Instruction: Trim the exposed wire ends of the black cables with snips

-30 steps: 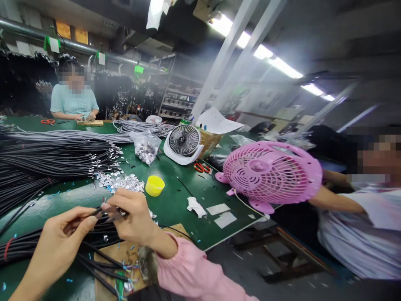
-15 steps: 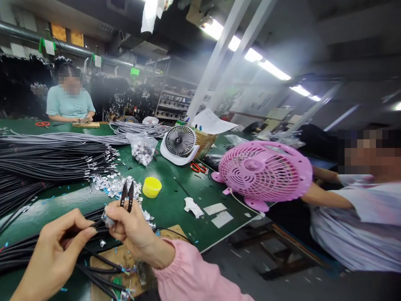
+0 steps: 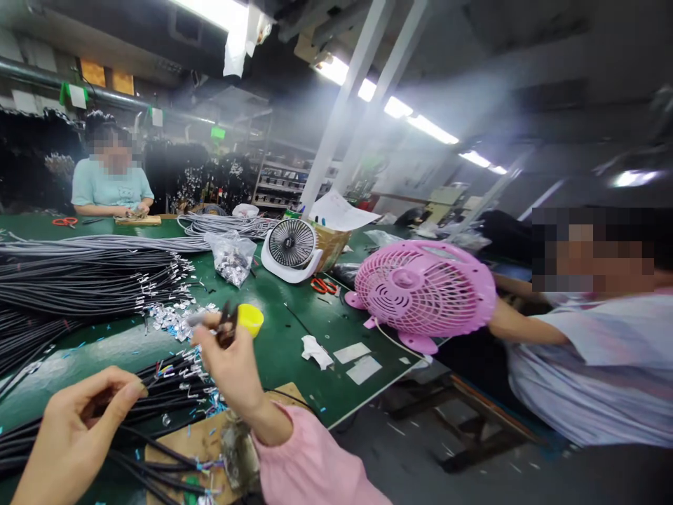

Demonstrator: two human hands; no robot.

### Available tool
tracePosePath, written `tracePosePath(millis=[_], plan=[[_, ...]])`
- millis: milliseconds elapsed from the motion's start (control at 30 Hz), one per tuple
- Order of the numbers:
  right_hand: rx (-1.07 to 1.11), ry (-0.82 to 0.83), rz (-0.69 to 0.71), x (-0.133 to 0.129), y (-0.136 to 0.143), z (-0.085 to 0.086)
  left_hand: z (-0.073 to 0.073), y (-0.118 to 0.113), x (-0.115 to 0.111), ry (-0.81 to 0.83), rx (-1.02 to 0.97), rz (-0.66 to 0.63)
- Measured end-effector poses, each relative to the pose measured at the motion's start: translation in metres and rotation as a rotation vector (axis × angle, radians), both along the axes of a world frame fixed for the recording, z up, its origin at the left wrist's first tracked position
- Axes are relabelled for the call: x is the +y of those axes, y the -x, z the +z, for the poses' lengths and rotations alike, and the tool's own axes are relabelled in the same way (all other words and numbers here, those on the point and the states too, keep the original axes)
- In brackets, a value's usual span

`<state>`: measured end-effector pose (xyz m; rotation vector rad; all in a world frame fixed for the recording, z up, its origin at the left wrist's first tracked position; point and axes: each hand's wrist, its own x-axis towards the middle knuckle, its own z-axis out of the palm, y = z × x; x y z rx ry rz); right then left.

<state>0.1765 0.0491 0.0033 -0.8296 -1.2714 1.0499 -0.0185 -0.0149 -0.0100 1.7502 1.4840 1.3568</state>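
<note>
My left hand is at the lower left, thumb and forefinger pinched on a black cable whose end shows thin coloured wires. Higher and to the right, my right hand is closed round small dark snips, which are blurred. It is beside a yellow tape roll and near a heap of foil scraps. Black cables with stripped ends lie below and between the hands. More cable ends rest on a wooden board near the front edge.
Bundles of black cables and grey cables cover the left of the green table. A white fan, pink fan, orange-handled scissors and plastic bag stand or lie beyond. One person sits opposite, another at right.
My right hand has moved up from the cable end, away from my left hand, with the snips tilting. The left hand has shifted slightly left and down. The view has turned slightly.
</note>
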Motion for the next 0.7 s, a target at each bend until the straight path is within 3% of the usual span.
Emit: tracePosePath(millis=[133, 400, 533, 700], plan=[[-0.287, -0.170, 0.092, -0.014, 0.007, -0.008, 0.004, -0.013, 0.003, -0.088, -0.067, 0.073], [-0.373, -0.428, -0.011, -0.018, 0.009, -0.017, 0.011, -0.026, 0.002, -0.189, -0.071, 0.087], [-0.361, -0.431, 0.027, -0.018, 0.008, -0.020, 0.003, -0.030, 0.005, -0.195, -0.091, 0.079], [-0.398, -0.300, 0.020, -0.022, 0.009, -0.015, -0.011, -0.030, 0.001, -0.242, -0.093, 0.094]])
